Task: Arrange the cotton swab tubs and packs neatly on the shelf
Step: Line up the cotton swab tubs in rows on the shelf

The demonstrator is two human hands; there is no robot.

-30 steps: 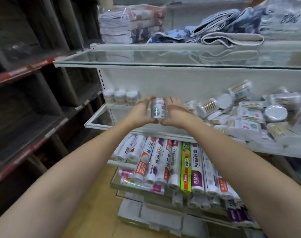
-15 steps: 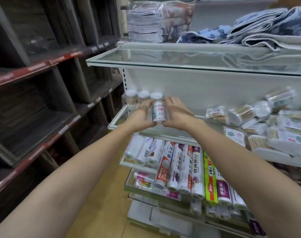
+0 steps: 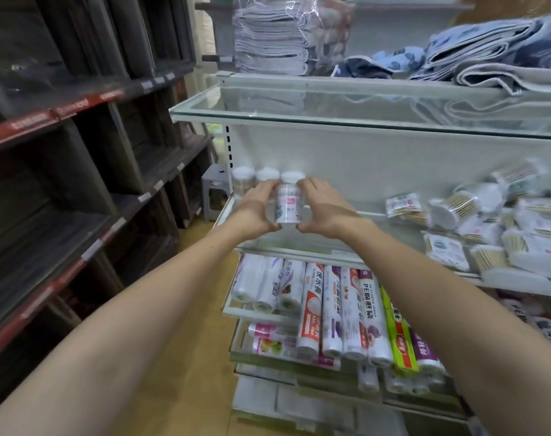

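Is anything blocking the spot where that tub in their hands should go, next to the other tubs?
Nothing visible does. The tub, held between left hand and right hand, is just before the three upright tubs.

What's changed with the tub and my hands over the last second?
Little changed: both hands, left hand and right hand, carried the tub leftward, close to the three tubs standing at the shelf's left end. The grip stayed the same, and the loose pile was untouched.

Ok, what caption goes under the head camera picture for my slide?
Left hand and right hand hold a cotton swab tub upright before three tubs on the shelf.
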